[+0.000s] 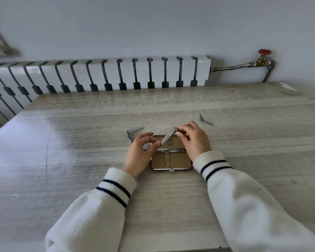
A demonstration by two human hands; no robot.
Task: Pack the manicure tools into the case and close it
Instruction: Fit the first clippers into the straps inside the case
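Fingertips [157,143] of the left hand [138,155] pinch the near end of a clipper [166,140]. The right hand [193,140] pinches its far end, the other fingers curled. The clipper slants over the far half of the open case [180,161], which lies flat on the table [80,142]. A second clipper [132,132] lies just left of the case, lever swung out. A small tool [205,120] lies well off to the case's far right.
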